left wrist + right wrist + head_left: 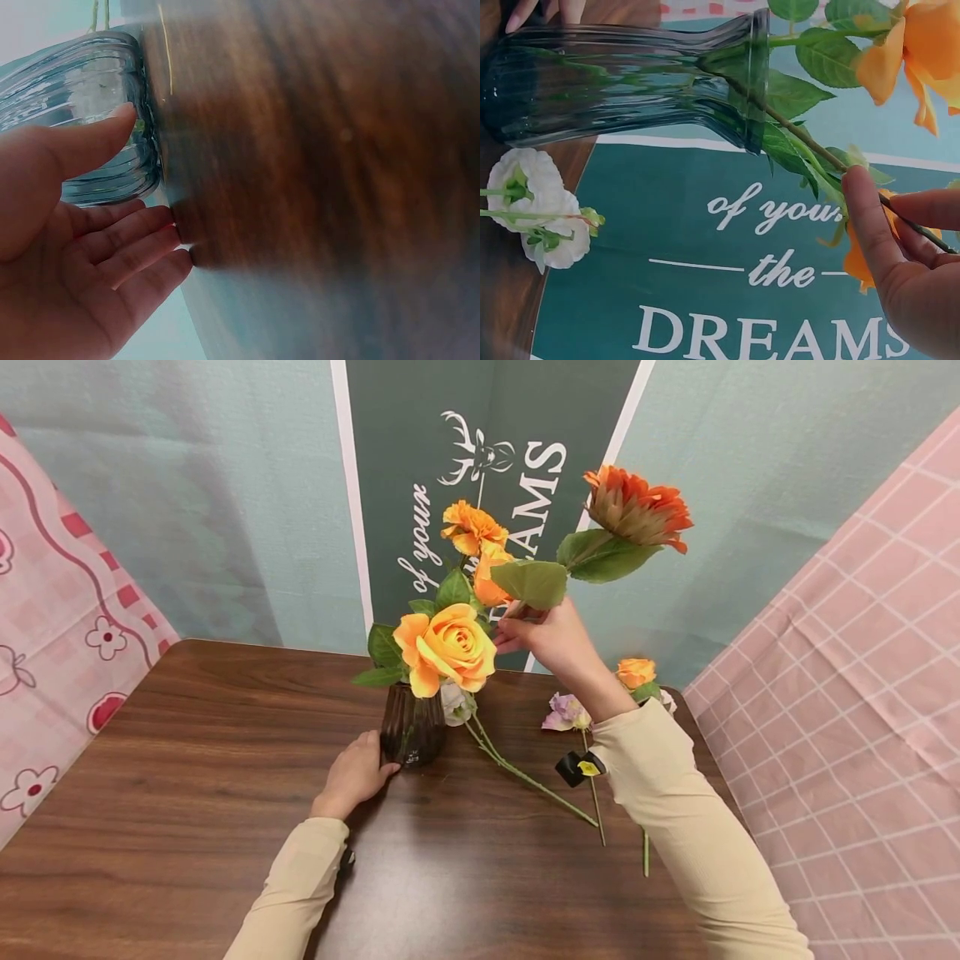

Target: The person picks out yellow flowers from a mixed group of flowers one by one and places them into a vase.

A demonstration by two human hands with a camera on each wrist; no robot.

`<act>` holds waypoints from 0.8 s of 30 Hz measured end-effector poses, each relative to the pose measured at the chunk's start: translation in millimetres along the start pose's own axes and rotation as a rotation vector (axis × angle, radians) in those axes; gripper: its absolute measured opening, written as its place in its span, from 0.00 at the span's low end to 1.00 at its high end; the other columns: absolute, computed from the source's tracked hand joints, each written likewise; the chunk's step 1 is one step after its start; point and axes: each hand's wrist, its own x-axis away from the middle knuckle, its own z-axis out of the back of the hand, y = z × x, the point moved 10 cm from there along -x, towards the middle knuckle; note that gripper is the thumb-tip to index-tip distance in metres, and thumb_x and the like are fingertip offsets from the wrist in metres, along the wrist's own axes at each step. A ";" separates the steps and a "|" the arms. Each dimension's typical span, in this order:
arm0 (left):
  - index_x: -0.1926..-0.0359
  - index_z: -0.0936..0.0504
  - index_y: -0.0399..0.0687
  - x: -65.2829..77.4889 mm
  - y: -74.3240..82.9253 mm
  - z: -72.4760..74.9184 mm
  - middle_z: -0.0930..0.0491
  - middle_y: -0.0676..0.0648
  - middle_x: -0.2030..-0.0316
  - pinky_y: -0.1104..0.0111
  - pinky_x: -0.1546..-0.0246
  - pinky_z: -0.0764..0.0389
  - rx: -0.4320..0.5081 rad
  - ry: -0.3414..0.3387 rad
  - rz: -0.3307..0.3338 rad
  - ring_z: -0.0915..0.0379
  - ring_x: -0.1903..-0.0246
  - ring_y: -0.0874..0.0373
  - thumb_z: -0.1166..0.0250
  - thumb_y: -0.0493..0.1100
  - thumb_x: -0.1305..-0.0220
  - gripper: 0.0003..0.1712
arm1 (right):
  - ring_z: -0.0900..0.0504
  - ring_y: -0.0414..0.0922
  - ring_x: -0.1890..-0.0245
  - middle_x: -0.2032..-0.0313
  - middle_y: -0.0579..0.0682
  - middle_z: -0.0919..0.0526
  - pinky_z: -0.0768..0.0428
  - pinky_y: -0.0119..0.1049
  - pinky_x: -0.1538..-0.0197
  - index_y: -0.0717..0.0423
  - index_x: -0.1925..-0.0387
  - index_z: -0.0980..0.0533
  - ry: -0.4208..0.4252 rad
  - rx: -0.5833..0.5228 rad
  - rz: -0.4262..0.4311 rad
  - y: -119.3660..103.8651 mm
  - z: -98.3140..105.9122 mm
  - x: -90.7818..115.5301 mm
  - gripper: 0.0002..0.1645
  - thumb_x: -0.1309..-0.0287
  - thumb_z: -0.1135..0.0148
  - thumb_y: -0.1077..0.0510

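Note:
A dark, ribbed glass vase (412, 727) stands on the table, holding a yellow-orange rose (459, 643) and further orange flowers (474, 528). At its base, my left hand (358, 770) holds it, thumb (105, 139) on the near side and fingers (139, 244) on the other. Higher up, my right hand (558, 639) pinches the stem (802, 136) of a red-orange flower (639, 508) with big green leaves. That stem's lower end is inside the vase's mouth (759, 82), and the bloom leans out to the right.
Right of the vase, a white flower (456, 703) lies with its long green stem across the wooden table (225, 793). A purple flower (567, 713) and an orange rose (636, 672) lie farther right, partly under the right forearm. Cloth hangings (840, 693) stand around the table.

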 end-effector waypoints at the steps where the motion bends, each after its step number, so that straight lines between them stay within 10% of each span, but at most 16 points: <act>1: 0.47 0.35 0.24 0.0 -0.2 0.2 0.29 0.30 0.53 0.50 0.55 0.29 0.000 0.003 0.000 0.30 0.54 0.37 0.36 0.47 0.42 0.33 | 0.19 0.45 0.78 0.71 0.60 0.26 0.20 0.46 0.66 0.73 0.55 0.35 -0.004 -0.001 -0.005 1.5 -1.0 -0.1 0.14 0.46 0.49 0.77; 24: 0.47 0.35 0.24 1.6 1.1 1.1 0.29 0.29 0.52 0.50 0.54 0.29 0.003 0.013 0.001 0.31 0.53 0.36 0.35 0.46 0.43 0.34 | 0.18 0.44 0.76 0.72 0.61 0.22 0.19 0.43 0.66 0.75 0.59 0.31 0.011 0.015 -0.014 12.7 -2.8 0.1 0.10 0.44 0.47 0.75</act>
